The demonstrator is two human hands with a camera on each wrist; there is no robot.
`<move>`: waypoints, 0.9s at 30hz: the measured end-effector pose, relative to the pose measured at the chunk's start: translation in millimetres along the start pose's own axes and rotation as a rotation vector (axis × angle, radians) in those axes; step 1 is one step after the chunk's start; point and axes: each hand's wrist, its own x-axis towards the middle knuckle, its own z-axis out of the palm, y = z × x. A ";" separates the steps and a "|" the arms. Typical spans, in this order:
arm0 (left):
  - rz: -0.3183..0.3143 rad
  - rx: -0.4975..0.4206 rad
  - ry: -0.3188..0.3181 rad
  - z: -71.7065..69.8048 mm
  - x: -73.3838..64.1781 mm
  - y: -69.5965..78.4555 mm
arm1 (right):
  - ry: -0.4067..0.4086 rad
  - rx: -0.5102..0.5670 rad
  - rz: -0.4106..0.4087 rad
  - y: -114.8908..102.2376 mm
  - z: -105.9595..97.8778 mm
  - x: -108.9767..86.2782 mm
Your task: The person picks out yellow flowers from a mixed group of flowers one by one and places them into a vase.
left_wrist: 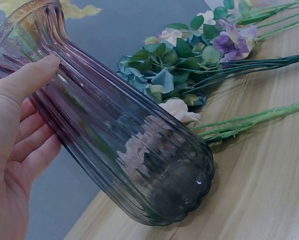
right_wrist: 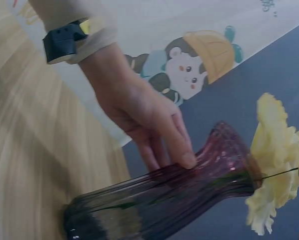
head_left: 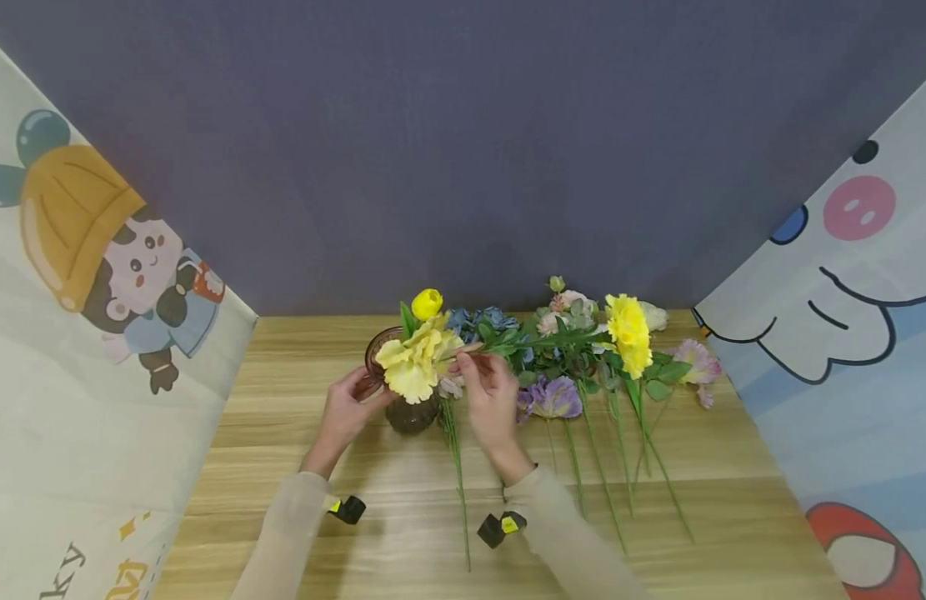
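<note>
Vase (left_wrist: 124, 130): was gripped by the left hand (head_left: 348, 408), fingers curled.
Thin stem (right_wrist: 280, 173): was apparently pinched by right hand (head_left: 495, 402), extended from vase mouth.

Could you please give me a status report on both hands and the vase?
Left hand gripping vase near its mouth. Right hand pinching thin stem by the mouth. Pale yellow flower partly covers mouth, head view.

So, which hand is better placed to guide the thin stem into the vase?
Right, most likely: the right hand appears to pinch the thin stem close to the mouth of the vase. The left hand grips the vase below its rim, so it suits steadying better.
</note>
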 end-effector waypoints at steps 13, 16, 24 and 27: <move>0.054 0.029 -0.003 -1.3 -1.8 -2.0 | -0.038 -0.156 0.170 15.1 19.0 -6.1; 0.056 0.020 -0.009 -1.6 -2.3 -1.1 | -0.050 -0.216 0.181 18.5 20.9 -6.4; 0.055 0.044 0.003 -0.9 -2.6 -0.8 | -0.050 -0.081 0.256 20.8 11.6 -8.1; 0.052 0.031 -0.002 -1.0 -2.9 0.1 | -0.010 0.058 0.229 18.0 6.1 -7.9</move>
